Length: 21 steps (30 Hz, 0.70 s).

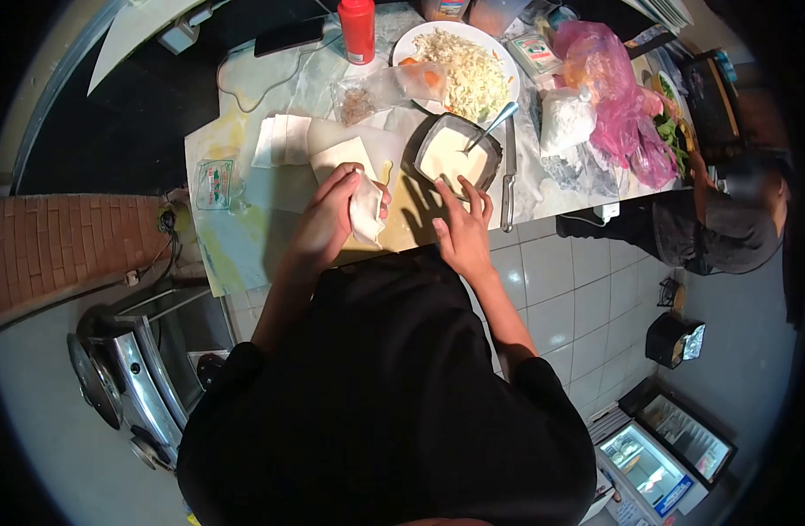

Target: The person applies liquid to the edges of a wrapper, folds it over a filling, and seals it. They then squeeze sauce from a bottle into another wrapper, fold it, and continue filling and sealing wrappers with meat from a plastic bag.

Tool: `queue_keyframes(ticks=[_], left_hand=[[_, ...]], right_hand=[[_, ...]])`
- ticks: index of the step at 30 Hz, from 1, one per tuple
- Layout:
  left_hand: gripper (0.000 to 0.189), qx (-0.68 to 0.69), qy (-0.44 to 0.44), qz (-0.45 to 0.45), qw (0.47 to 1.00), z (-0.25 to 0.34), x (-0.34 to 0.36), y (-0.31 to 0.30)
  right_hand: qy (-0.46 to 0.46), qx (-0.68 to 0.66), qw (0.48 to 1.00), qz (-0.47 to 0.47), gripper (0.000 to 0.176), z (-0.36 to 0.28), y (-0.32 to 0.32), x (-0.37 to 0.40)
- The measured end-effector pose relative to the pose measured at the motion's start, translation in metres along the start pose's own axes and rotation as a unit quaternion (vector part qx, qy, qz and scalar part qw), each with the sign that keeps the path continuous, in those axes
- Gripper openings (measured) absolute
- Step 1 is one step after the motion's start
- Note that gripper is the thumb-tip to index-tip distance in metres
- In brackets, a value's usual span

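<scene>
A folded white spring-roll wrapper (366, 209) is held in my left hand (331, 210), the fingers closed around its sides. My right hand (464, 226) has its fingers apart, the fingertips at the near edge of a dark square bowl (417, 158). Pale, creamy paste (446, 151) fills that bowl, and a spoon (495, 124) rests in it. Flat square wrappers (337, 156) lie on the table just beyond my left hand. A knife (509, 188) lies to the right of the bowl.
A plate of shredded vegetables (514, 66) stands at the back, beside a red bottle (358, 33). Plastic bags (609, 101) crowd the right side. A small packet (215, 184) lies at left. Another person (727, 228) stands beyond the table's right end.
</scene>
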<state>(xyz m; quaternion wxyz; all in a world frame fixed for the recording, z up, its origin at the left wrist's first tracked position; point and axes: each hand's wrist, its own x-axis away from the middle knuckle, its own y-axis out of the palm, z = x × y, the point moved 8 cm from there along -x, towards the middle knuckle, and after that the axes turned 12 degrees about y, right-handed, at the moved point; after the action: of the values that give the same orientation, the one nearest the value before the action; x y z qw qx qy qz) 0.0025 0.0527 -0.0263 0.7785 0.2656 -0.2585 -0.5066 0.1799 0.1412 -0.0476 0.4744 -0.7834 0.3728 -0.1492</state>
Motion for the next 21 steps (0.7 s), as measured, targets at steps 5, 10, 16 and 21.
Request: queue_keyframes(ticks=[5, 10, 16, 21], left_hand=[[0.017, 0.002, -0.009, -0.023, 1.0, 0.001, 0.0, 0.013], [0.02, 0.023, -0.001, -0.05, 0.999, -0.004, -0.005, 0.026], [0.016, 0.045, 0.012, -0.034, 0.998, -0.02, -0.003, 0.044], [0.02, 0.058, 0.032, -0.051, 0.997, -0.026, 0.014, 0.066]], right_hand=[[0.011, -0.079, 0.996, 0.046, 0.055, -0.017, -0.024, 0.003], [0.136, -0.364, 0.92, 0.051, 0.051, -0.021, -0.037, 0.002], [0.138, -0.538, 0.83, 0.06, 0.05, -0.06, -0.084, 0.0], [0.09, -0.405, 0.904, 0.103, 0.066, -0.076, -0.118, 0.013]])
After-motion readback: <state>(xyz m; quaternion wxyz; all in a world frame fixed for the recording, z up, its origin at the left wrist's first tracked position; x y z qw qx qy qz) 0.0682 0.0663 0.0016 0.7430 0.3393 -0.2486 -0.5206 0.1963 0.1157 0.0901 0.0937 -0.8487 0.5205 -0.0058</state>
